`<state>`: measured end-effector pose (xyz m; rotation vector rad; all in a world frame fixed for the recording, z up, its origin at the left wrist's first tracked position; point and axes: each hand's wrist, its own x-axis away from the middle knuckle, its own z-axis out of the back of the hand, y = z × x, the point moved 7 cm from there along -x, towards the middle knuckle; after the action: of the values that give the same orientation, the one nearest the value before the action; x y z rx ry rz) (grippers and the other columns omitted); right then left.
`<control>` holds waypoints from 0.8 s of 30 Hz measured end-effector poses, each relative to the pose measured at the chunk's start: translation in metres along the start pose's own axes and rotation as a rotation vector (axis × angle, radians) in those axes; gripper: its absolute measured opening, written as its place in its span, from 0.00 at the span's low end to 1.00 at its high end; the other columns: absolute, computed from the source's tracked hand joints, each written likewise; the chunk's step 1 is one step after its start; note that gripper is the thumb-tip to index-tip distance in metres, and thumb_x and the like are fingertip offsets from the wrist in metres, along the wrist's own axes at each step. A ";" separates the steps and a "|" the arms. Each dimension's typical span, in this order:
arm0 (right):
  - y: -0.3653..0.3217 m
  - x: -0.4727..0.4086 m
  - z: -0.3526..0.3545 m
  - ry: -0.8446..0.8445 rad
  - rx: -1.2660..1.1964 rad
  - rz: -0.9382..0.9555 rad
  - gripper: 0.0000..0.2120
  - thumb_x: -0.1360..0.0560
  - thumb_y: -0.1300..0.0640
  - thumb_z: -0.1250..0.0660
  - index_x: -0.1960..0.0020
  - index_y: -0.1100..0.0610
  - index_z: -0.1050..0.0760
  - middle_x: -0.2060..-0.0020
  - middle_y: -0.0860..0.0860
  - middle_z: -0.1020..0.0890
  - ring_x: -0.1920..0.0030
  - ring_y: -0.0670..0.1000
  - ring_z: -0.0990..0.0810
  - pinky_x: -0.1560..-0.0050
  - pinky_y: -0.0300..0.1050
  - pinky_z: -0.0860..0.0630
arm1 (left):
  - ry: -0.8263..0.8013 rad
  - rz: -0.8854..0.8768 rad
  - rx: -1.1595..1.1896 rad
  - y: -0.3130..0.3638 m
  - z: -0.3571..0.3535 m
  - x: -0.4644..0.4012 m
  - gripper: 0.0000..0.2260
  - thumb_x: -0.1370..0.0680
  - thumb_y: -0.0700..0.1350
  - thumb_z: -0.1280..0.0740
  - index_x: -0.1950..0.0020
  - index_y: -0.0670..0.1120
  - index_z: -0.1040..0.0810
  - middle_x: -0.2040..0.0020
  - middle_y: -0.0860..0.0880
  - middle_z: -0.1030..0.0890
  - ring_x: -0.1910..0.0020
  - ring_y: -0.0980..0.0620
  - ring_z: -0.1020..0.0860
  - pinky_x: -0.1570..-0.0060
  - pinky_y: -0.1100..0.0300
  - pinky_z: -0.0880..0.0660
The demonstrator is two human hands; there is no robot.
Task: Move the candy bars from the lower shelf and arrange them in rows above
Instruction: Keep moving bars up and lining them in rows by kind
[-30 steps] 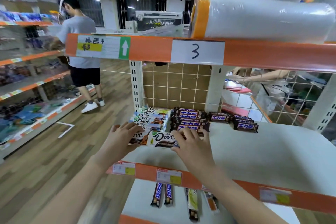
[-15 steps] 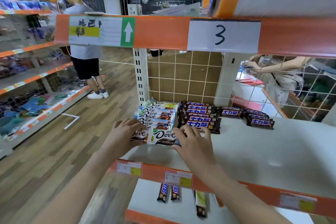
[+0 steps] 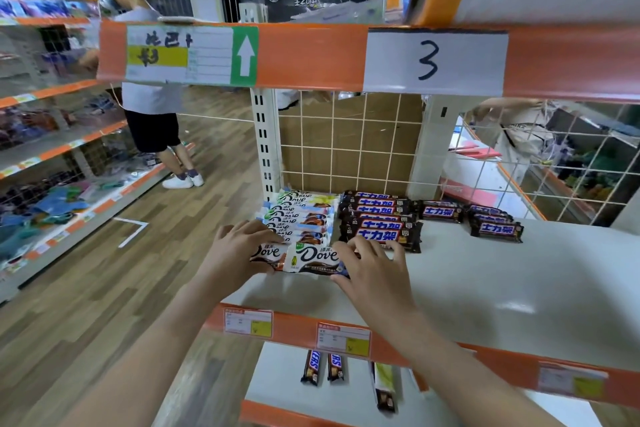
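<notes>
both hands, the left hand [image 3: 239, 250] and the right hand [image 3: 372, 269], press with spread fingers on the ends of the front white candy bar [image 3: 311, 258] on the upper shelf [image 3: 485, 288], probably to square it with its row.

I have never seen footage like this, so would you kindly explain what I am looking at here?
There is no machine: a person wears a camera on the head, looking down at their own hands. The left hand and right hand rest on the two front Dove bars, nudging them into line; neither has a closed grip. Behind lie more Dove bars and dark Snickers bars in rows on the white shelf. A few bars remain on the lower shelf.
</notes>
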<state>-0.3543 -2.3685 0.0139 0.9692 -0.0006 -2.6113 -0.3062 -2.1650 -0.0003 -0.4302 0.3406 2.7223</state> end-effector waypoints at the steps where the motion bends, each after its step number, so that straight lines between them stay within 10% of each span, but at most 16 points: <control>1: -0.001 -0.001 0.001 0.002 -0.002 0.002 0.23 0.40 0.42 0.22 0.50 0.50 0.22 0.59 0.47 0.21 0.60 0.50 0.21 0.54 0.52 0.26 | 0.001 0.006 -0.009 -0.001 0.001 0.001 0.22 0.35 0.55 0.25 0.43 0.58 0.23 0.43 0.57 0.24 0.41 0.50 0.27 0.47 0.55 0.40; 24: -0.081 -0.038 -0.029 -0.112 -0.108 0.043 0.24 0.51 0.42 0.18 0.61 0.50 0.22 0.64 0.49 0.20 0.63 0.52 0.20 0.64 0.48 0.24 | -0.004 0.137 -0.015 -0.056 0.033 0.047 0.27 0.37 0.61 0.26 0.40 0.56 0.24 0.45 0.57 0.24 0.43 0.51 0.26 0.47 0.54 0.35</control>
<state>-0.3360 -2.2770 0.0061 0.7768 0.0889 -2.5929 -0.3343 -2.0906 0.0042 -0.4204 0.3606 2.8599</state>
